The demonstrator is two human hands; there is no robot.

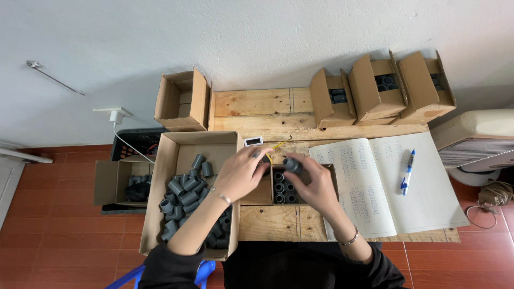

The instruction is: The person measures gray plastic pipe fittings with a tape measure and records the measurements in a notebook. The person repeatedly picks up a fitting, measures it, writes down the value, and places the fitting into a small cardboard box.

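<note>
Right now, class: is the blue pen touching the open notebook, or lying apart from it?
Touching. The head view shows the blue pen lying flat on the open notebook's right-hand page, with no gap beneath it.

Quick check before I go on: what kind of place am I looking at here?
Probably a small home workshop or packing station: a rough wooden table against a white wall, a big carton of grey pipe fittings, small filled boxes and an open ledger.
</note>
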